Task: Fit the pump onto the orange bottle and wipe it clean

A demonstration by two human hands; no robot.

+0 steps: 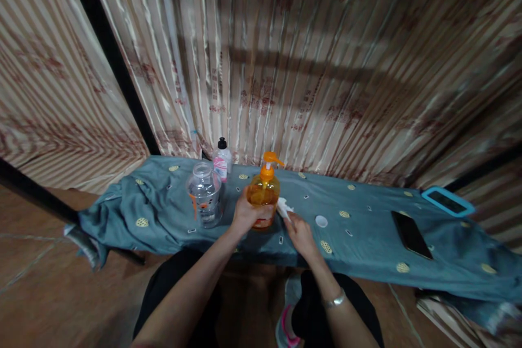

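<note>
My left hand (246,213) is wrapped around an orange pump bottle (264,189) that stands upright on a bench covered with a teal cloth (367,228). My right hand (299,231) holds a small white tissue (283,207) against the bottle's right side. A silver bracelet sits on my right wrist. A clear plastic jar (205,193) stands just left of my left hand.
A small white bottle with a black cap (222,159) stands behind the jar. A white round lid (321,221) lies right of my hand. A black phone (411,234) and a blue-framed device (447,201) lie at the right. Striped curtains hang behind.
</note>
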